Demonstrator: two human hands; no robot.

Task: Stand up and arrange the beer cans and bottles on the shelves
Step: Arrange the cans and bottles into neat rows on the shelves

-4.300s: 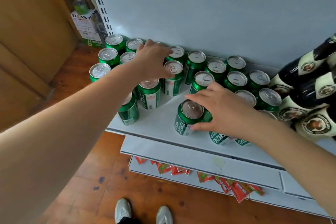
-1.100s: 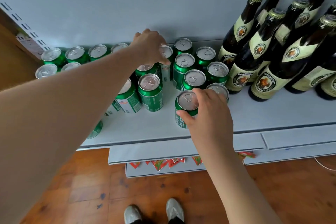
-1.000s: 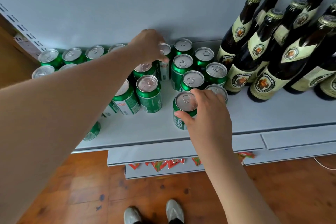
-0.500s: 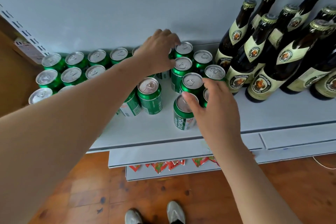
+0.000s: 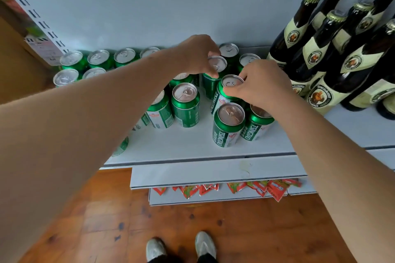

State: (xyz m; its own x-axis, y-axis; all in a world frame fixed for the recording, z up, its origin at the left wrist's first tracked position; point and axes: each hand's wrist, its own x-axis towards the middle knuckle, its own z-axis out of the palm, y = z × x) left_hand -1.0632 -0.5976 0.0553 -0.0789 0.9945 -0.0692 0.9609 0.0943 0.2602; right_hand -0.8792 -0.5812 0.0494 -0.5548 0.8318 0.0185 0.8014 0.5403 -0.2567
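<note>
Several green beer cans stand on the white shelf (image 5: 192,147). My left hand (image 5: 197,53) grips the top rim of one green can (image 5: 215,66) in the middle rows. My right hand (image 5: 260,83) grips the rim of a neighbouring green can (image 5: 229,83) just to the right and nearer me. In front of it stand a loose front can (image 5: 227,126) and another can (image 5: 257,124) partly under my right wrist. Several dark beer bottles (image 5: 320,55) with cream labels stand upright at the shelf's right.
More green cans (image 5: 72,61) line the back left by the slotted upright (image 5: 32,13). Lower shelves (image 5: 213,174) jut out below, with red snack packets (image 5: 267,187) on one. My shoes (image 5: 181,247) stand on the wooden floor.
My right hand left the front can and moved back to grip the can behind it. My left hand shifted right and closed on a can's rim.
</note>
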